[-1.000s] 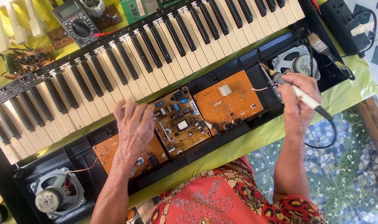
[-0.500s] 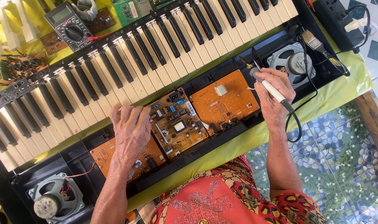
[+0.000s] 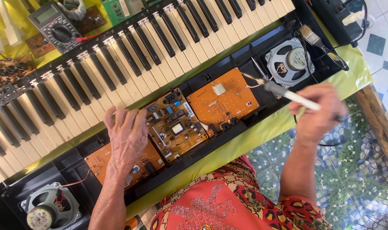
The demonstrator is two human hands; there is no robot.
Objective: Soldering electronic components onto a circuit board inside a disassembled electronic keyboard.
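While the opened keyboard lies across the green cloth, its left speaker sits at the lower left corner of the black case. Your left hand rests flat, palm down, on the left board, with the fingers spread and the fingertips reaching the edge of the white keys. Just right of that hand is the middle board, crowded with components, and next to it the right board, an orange panel with a small white square. Your right hand is closed around the white handle of the soldering iron; the hand is blurred, so you cannot tell the exact finger placement. The iron's tip points left, above the right board's upper right corner. The right speaker lies just beyond the iron, with a brush beside it.
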